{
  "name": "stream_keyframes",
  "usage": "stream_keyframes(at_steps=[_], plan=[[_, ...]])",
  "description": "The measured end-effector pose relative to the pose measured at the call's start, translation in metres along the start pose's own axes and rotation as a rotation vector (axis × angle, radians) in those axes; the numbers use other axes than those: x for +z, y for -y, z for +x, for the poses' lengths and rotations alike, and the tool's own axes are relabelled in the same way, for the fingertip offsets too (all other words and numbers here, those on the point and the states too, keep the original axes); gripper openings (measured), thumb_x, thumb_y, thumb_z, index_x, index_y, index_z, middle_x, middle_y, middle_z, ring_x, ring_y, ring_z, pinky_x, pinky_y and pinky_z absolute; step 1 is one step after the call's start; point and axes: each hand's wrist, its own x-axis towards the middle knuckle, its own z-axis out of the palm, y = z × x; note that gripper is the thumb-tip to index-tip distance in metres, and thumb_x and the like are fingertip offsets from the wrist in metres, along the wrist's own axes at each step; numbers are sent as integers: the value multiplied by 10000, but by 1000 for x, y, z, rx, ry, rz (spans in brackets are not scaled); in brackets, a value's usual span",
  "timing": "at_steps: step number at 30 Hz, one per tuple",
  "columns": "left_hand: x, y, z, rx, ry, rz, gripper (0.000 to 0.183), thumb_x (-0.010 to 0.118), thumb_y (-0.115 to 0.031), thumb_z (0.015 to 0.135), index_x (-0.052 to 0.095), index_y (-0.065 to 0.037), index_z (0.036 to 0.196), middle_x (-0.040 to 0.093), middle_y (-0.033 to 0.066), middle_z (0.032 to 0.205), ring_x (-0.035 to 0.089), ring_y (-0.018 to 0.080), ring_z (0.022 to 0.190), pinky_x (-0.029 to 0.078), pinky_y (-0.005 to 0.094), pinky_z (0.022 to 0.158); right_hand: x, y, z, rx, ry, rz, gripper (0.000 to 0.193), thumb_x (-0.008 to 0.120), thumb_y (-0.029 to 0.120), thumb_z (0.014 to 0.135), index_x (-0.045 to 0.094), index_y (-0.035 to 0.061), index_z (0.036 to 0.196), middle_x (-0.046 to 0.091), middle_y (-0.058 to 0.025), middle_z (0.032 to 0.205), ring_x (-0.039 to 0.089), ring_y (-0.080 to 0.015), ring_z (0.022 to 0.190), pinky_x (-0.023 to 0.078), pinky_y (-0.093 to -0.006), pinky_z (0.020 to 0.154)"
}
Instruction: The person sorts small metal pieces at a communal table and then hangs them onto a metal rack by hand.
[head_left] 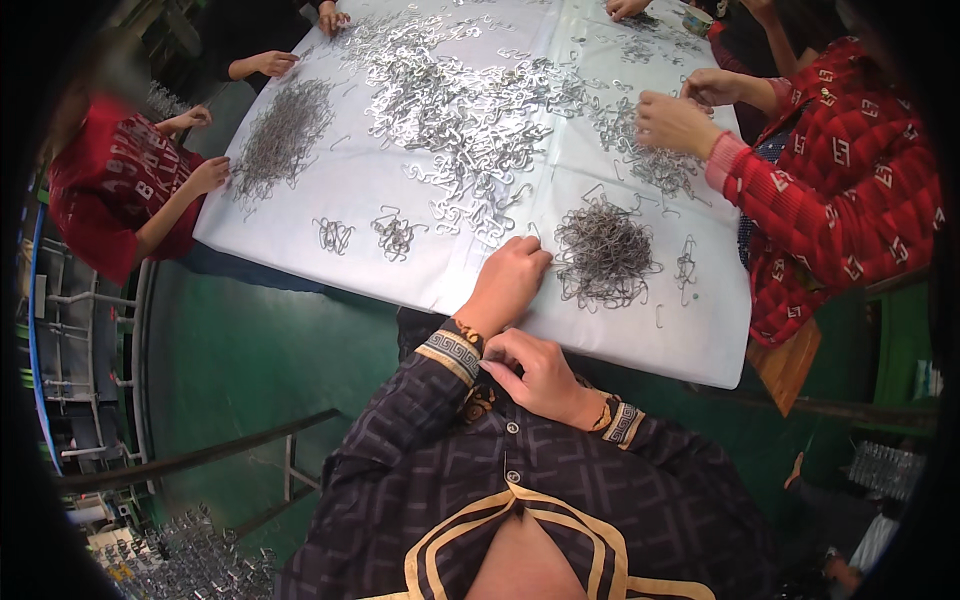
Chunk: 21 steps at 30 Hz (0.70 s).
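Observation:
My left hand (512,282) rests at the near edge of the white-covered table, its fingers curled down and bunched. A bent wire hook (533,231) lies right by its fingertips; what the fingers hold is hidden. Close to my left sleeve cuff (452,352), my right hand (540,376) is closed with thumb and fingertips together. Anything in that pinch is too small to make out. A dense pile of dark wire hooks (605,252) sits just right of my left hand. Beyond it spreads a big heap of shiny flat metal hooks (455,110).
Two small clusters of wire hooks (396,236) lie left of me, with a larger wire pile (285,135) farther off. A person in a red patterned jacket (830,180) works at the right side. Another in a red shirt (125,180) is at the left. A metal rail (200,455) stands below left.

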Motion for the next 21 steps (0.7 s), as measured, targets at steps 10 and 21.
stream_keyframes(at_steps=[10, 21], plan=[[8, -13, 15, 138, 157, 301, 96, 588, -72, 725, 658, -21, 685, 629, 139, 754, 649, 286, 715, 539, 379, 604, -5, 2, -3, 11, -39, -24, 133, 706, 33, 825, 607, 6, 910, 606, -84, 756, 602, -184, 618, 484, -292, 575], [-26, 7, -19, -504, 14, -351, 153, 629, -136, 739, 589, 4, 786, 631, 177, 658, 635, 351, 635, 501, 411, 614, 0, -1, -3, 70, -12, 50, 141, 684, 51, 851, 591, -7, 940, 613, -98, 813, 647, -204, 659, 516, -298, 612]])
